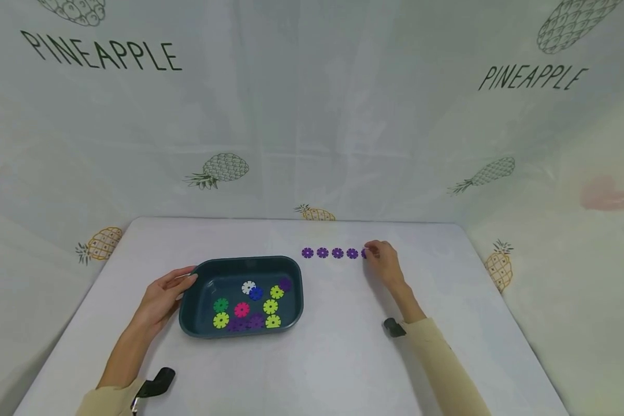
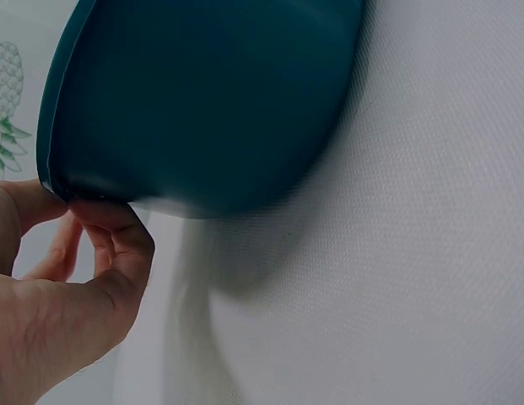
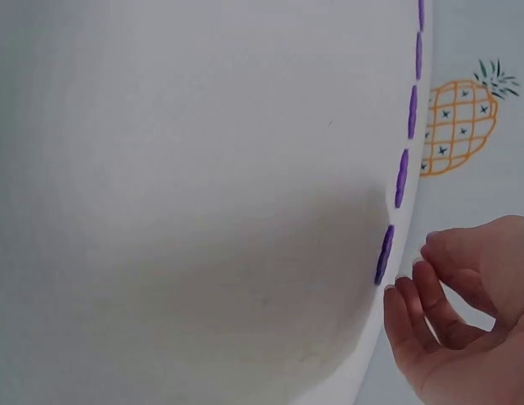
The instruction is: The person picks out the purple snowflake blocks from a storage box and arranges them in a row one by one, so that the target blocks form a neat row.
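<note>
On my head view, five purple snowflake discs (image 1: 337, 253) lie in a straight row near the far edge of the white table (image 1: 343, 358), right of the tray. The row's long axis runs left to right, nearly parallel to that edge. Each disc is round and flat with a notched rim, so none points anywhere by itself; from my right wrist camera they appear edge-on, as thin purple slivers laid end to end.

My right hand (image 1: 386, 263) is at the row's right end, fingers bent, with a narrow gap between thumb and forefinger. The wrist view shows its tips just beside the last disc, holding nothing; whether they touch it, I can't tell.

My left hand (image 1: 161, 297) pinches the left end of the dark teal tray (image 1: 299, 271), a rounded rectangle whose long axis also runs left to right. Inside lie loose discs: yellow-green (image 1: 270, 306), purple, white (image 1: 248, 287), blue (image 1: 256, 294), green (image 1: 221, 305) and pinkish red (image 1: 241, 309).
</note>
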A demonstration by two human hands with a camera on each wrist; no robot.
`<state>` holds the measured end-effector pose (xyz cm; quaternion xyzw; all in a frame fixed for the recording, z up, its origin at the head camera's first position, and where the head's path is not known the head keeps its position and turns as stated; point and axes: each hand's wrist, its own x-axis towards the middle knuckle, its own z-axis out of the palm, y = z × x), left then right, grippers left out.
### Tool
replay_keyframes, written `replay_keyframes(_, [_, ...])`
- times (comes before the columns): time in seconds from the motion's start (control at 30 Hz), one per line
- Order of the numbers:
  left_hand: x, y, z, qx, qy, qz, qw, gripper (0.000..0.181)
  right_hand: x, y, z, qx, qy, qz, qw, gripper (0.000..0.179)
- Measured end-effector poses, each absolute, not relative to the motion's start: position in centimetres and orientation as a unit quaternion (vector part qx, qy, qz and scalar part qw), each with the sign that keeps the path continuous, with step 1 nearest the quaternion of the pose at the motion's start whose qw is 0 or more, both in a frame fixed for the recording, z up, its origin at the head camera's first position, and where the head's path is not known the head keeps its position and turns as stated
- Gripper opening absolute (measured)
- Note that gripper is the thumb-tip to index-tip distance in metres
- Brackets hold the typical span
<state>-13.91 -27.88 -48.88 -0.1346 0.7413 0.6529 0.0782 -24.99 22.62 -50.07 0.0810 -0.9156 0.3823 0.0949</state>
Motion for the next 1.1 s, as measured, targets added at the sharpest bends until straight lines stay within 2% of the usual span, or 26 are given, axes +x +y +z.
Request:
replay_keyframes(0.43, [-14.0, -27.9, -48.8, -0.130, 0.734, 0.661, 0.084, 0.059, -24.0, 20.1, -48.9, 0.131, -0.903, 0.398, 0.093, 0.020])
replay_keyframes(0.9, [-14.0, -27.7, -48.5, -0.135, 0.748, 0.644, 0.087, 0.066, -22.5, 16.4, -47.0, 0.218, -0.881, 0.405, 0.109, 0.019])
replay_keyframes(1.1, [-14.1, -27.9, -48.6, -0.136, 0.749, 0.642, 0.088, 0.066, -22.0, 14.3, -45.7, 0.239, -0.877, 0.406, 0.098, 0.020])
